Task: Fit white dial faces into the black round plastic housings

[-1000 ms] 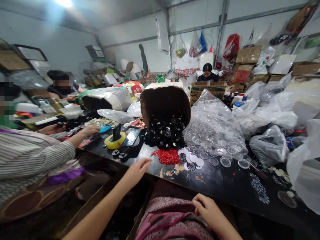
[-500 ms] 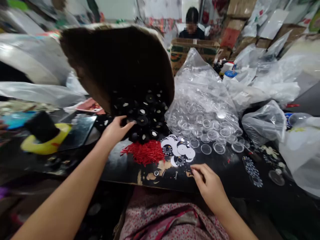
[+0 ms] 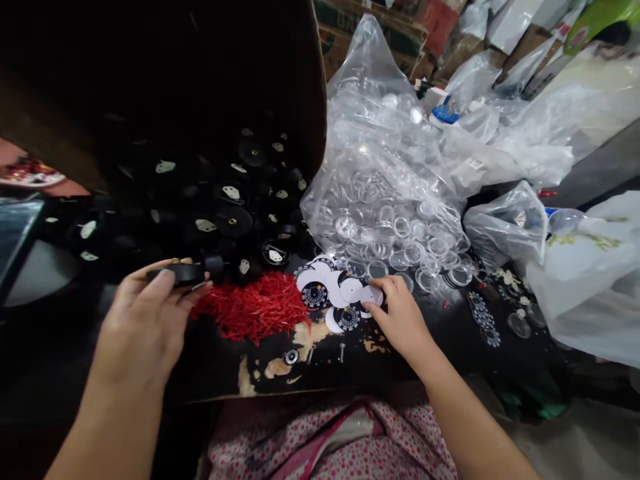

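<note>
My left hand (image 3: 145,320) is closed around a black round plastic case (image 3: 186,273), holding it edge-on above the table. More black cases (image 3: 234,221), several with pale metal tags, lie heaped just behind it. My right hand (image 3: 403,313) has its thumb and fingers closed on the edge of a white dial card (image 3: 371,296) at the right of a loose pile. Printed black dial faces (image 3: 315,295) show among the white backs. Between the hands sits a heap of thin red plastic pieces (image 3: 255,307).
A big clear bag (image 3: 380,167) spills clear round covers (image 3: 413,252) behind the cards. The dark carton (image 3: 320,80) opens over the black cases. Near the table's front lie a small round metal part (image 3: 291,357) and pins (image 3: 342,353). More dial cards (image 3: 481,312) lie at right.
My left hand has come back from the heap toward me with a black case in it. My right hand has moved up onto the dial cards. The view has tilted down and closer.
</note>
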Tool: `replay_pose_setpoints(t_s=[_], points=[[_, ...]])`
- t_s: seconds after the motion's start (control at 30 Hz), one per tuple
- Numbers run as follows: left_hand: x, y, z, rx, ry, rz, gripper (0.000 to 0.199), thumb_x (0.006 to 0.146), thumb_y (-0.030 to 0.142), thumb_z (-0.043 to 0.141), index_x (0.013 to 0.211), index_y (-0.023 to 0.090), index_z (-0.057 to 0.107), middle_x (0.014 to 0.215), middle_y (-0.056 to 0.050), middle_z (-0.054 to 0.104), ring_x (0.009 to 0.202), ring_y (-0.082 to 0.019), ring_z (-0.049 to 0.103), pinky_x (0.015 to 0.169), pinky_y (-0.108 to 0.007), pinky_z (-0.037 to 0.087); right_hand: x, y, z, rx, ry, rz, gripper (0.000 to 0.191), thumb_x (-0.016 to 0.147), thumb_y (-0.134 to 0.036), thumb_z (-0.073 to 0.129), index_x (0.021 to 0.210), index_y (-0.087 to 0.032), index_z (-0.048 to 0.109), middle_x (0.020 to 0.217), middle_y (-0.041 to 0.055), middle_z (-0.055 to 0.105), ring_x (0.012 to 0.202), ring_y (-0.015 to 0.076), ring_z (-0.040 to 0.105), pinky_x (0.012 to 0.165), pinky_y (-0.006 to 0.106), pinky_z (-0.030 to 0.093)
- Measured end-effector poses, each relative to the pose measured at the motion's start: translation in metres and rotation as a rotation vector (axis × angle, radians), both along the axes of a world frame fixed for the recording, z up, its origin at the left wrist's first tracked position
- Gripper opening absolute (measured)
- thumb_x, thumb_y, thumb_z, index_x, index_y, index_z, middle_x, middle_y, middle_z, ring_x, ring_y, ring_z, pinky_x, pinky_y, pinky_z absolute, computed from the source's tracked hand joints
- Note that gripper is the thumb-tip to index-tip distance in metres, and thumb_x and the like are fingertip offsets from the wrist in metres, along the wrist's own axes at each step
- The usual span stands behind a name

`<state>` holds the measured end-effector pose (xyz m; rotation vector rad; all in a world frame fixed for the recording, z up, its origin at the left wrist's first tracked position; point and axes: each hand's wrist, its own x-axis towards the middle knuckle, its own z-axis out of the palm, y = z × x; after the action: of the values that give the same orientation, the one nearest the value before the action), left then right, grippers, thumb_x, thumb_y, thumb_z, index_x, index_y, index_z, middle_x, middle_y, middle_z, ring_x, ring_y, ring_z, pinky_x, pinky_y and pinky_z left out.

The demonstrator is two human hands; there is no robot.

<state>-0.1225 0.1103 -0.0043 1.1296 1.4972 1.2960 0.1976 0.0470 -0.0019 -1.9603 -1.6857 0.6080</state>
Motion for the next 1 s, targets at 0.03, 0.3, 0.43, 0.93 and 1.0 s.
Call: replay_pose_setpoints(t_s=[0.03,0.3,0.43,0.93,1.0], points=[[0.002,-0.003,0.0,0.029,-0.042,0.027,0.027,0.092,0.05,0.048,0.113,0.033,0.05,0.123,0.008,0.064,0.126,-0.024,0.054,0.11,-0.052,0.041,0.001,-0.001,0.001,0.002,0.011,-0.009,0.034,0.082,-0.022,0.064,0.115,-0.019,0.062,0.12,0.0102,0.056,0.108,0.0264,0.057,0.097,0.045,0.044],[0.072,-0.085,0.018,-0.421,-0.772,-0.009,0.04,0.095,0.051,0.049,0.111,0.017,0.064,0.106,-0.011,0.075,0.095,-0.024,0.071,0.089,-0.037,0.059,-0.022,-0.021,0.022,0.001,0.31,0.176,0.007,0.089,-0.027,0.059,0.088,-0.021,0.06,0.082,0.0008,0.064,0.075,0.0164,0.062,0.071,0.029,0.049],[0.099,-0.106,0.013,-0.534,-1.044,-0.046,0.039,0.099,0.042,0.045,0.118,0.012,0.063,0.12,-0.018,0.069,0.108,-0.028,0.068,0.092,-0.041,0.057,-0.044,-0.03,0.025,0.087,0.303,0.543,0.014,0.091,-0.014,0.054,0.095,-0.022,0.065,0.11,0.0063,0.064,0.105,0.0187,0.061,0.093,0.033,0.047],[0.114,-0.117,0.003,-0.368,-0.834,-0.098,0.036,0.087,0.044,0.067,0.121,0.031,0.068,0.135,-0.005,0.063,0.128,-0.029,0.055,0.1,-0.04,0.053,-0.046,-0.037,0.035,0.009,0.576,0.094,0.014,0.091,-0.029,0.061,0.102,-0.025,0.069,0.094,0.0004,0.071,0.086,0.0156,0.065,0.079,0.028,0.05],[0.117,-0.118,0.002,-0.368,-0.823,-0.096,0.034,0.086,0.044,0.069,0.118,0.033,0.07,0.136,-0.002,0.063,0.132,-0.029,0.051,0.101,-0.04,0.053,-0.049,-0.037,0.038,0.034,0.573,0.125,0.016,0.093,-0.026,0.06,0.105,-0.027,0.07,0.097,-0.0001,0.071,0.09,0.0154,0.065,0.083,0.029,0.049]])
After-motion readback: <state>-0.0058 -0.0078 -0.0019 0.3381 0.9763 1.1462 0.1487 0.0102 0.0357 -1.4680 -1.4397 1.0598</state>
